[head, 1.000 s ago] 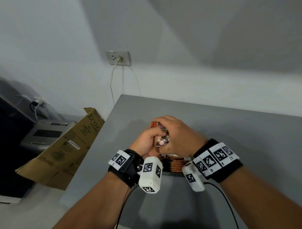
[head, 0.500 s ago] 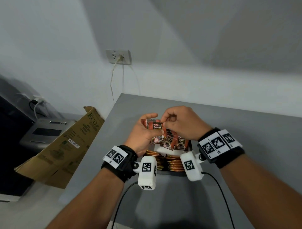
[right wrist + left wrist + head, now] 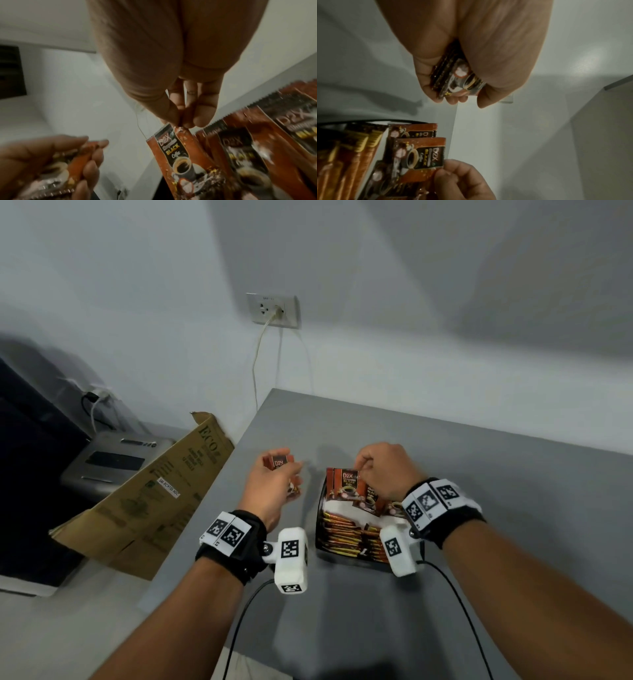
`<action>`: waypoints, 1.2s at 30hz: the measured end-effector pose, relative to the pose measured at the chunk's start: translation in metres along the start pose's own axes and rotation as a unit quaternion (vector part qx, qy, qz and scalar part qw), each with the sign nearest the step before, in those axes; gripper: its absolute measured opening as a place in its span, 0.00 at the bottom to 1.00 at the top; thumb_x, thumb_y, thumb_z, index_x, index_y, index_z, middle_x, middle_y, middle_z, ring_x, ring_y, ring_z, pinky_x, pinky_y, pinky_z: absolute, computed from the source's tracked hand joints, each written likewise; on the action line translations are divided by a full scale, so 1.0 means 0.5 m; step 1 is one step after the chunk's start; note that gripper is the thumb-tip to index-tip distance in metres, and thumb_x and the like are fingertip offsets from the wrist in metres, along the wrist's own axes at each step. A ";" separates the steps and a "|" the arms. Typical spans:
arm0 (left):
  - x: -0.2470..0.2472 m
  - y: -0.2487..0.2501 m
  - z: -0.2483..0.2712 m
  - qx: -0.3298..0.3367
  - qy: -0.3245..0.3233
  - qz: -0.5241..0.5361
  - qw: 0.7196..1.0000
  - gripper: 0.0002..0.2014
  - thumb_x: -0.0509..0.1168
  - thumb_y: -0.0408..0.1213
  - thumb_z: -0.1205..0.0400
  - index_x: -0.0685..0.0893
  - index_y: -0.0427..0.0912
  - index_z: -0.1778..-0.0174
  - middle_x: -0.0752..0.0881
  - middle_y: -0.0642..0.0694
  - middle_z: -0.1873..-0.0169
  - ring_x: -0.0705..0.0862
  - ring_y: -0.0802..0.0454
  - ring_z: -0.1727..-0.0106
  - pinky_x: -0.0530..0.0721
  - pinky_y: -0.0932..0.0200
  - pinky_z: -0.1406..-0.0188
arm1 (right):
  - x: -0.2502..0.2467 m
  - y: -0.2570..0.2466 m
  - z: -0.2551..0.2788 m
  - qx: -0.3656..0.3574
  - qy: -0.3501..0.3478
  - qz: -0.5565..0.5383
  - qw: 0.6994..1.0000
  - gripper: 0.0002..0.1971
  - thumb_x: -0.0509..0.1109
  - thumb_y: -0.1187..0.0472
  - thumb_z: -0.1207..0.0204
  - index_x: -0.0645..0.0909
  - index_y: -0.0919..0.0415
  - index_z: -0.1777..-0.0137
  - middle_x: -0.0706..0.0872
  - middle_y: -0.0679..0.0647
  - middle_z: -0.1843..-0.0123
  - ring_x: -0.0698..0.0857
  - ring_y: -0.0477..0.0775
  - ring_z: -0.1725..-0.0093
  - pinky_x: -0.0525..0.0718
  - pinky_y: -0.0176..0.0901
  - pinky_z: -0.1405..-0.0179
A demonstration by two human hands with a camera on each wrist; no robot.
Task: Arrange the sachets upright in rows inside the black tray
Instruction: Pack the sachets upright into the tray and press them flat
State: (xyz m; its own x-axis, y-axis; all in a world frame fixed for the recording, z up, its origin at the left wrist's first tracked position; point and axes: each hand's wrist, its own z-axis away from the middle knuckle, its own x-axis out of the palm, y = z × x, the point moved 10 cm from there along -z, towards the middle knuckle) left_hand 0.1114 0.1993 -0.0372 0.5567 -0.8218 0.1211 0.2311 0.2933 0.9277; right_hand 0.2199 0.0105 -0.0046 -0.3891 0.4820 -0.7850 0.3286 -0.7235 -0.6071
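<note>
Sachets [image 3: 346, 491] stand upright at the far end of the black tray [image 3: 320, 508], which sits on the grey bench [image 3: 513, 491]; nearer the person the tray holds packed rows of orange-and-gold sachets on edge. The right wrist camera and strap hide the tray's near right corner, so how far those rows run cannot be told.

At the far left, a grey printer [image 3: 113, 463] sits low beside the bench, half covered by a sheet of brown cardboard [image 3: 147, 501] leaning against the bench edge. A wall socket [image 3: 273, 310] with a pale cord plugged in hangs above the bench's far corner.

The left hand [image 3: 274, 491] hovers over the bench just left of the tray, apart from it, its fingers [image 3: 436, 81] curled round a small stack of sachets [image 3: 453, 75]; the stack's count is hard to make out. The right hand [image 3: 383, 470] is over the tray's far end, thumb and fingers [image 3: 202, 119] pinching the top edge of one upright sachet [image 3: 180, 155]. The right wrist view is blurred on its right side, where more sachets lean in a row.
</note>
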 end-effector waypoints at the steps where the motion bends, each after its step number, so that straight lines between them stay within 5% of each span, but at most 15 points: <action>1: 0.002 -0.005 0.001 -0.003 -0.005 -0.009 1.000 0.15 0.69 0.29 0.18 0.80 0.46 0.38 0.85 0.43 0.49 0.84 0.47 0.56 0.84 0.48 0.53 | 0.018 0.006 -0.005 0.005 -0.007 0.011 1.000 0.16 0.65 0.71 0.23 0.87 0.50 0.63 0.90 0.48 0.59 0.88 0.47 0.60 0.88 0.39 0.59; 5: 0.008 -0.026 0.005 -0.016 -0.017 -0.025 0.999 0.15 0.69 0.29 0.18 0.80 0.45 0.37 0.85 0.44 0.51 0.84 0.46 0.56 0.84 0.48 0.54 | 0.064 0.013 -0.020 0.019 -0.029 0.024 0.999 0.16 0.65 0.72 0.23 0.85 0.51 0.63 0.88 0.50 0.56 0.87 0.50 0.57 0.86 0.41 0.58; 11: 0.005 -0.041 0.007 -0.033 -0.017 -0.026 0.999 0.12 0.68 0.27 0.19 0.81 0.46 0.42 0.85 0.42 0.54 0.83 0.45 0.56 0.83 0.50 0.56 | 0.083 0.026 -0.033 0.041 -0.029 0.025 0.998 0.10 0.67 0.72 0.22 0.87 0.58 0.58 0.88 0.52 0.56 0.83 0.46 0.66 0.78 0.33 0.69; 18: 0.017 -0.046 0.018 -0.054 -0.033 -0.015 0.998 0.21 0.59 0.17 0.23 0.79 0.38 0.37 0.83 0.38 0.55 0.81 0.45 0.55 0.82 0.52 0.61 | 0.088 0.026 -0.040 0.042 -0.022 0.029 0.998 0.11 0.66 0.74 0.22 0.85 0.60 0.58 0.87 0.54 0.57 0.87 0.51 0.61 0.84 0.38 0.63; 24: 0.034 -0.042 0.024 -0.050 -0.052 -0.025 0.997 0.19 0.59 0.16 0.23 0.80 0.43 0.46 0.83 0.38 0.55 0.81 0.46 0.56 0.81 0.53 0.62 | 0.082 0.027 -0.041 0.039 -0.007 0.034 0.999 0.13 0.64 0.76 0.22 0.84 0.60 0.61 0.87 0.55 0.58 0.86 0.50 0.62 0.83 0.36 0.64; 29: 0.039 -0.045 0.026 -0.050 -0.055 -0.029 0.997 0.19 0.59 0.16 0.24 0.81 0.42 0.44 0.83 0.38 0.53 0.83 0.46 0.53 0.81 0.52 0.61 | 0.083 0.025 -0.042 0.025 -0.001 0.038 0.999 0.12 0.66 0.75 0.22 0.85 0.60 0.60 0.88 0.54 0.59 0.88 0.51 0.60 0.90 0.44 0.56; 36: 0.054 -0.044 0.028 -0.047 -0.077 -0.022 0.996 0.21 0.60 0.15 0.25 0.80 0.40 0.41 0.84 0.38 0.56 0.85 0.45 0.57 0.84 0.49 0.58 | 0.050 0.025 -0.031 0.019 0.033 0.006 0.999 0.08 0.69 0.70 0.22 0.88 0.61 0.56 0.89 0.54 0.56 0.87 0.50 0.57 0.84 0.35 0.58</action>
State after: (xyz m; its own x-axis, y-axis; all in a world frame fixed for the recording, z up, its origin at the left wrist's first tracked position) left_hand 0.1103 0.1637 -0.0496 0.4167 -0.8982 0.1401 0.3299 0.2930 0.8974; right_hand 0.2274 0.0211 -0.0338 -0.3279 0.5032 -0.7996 0.3003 -0.7469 -0.5932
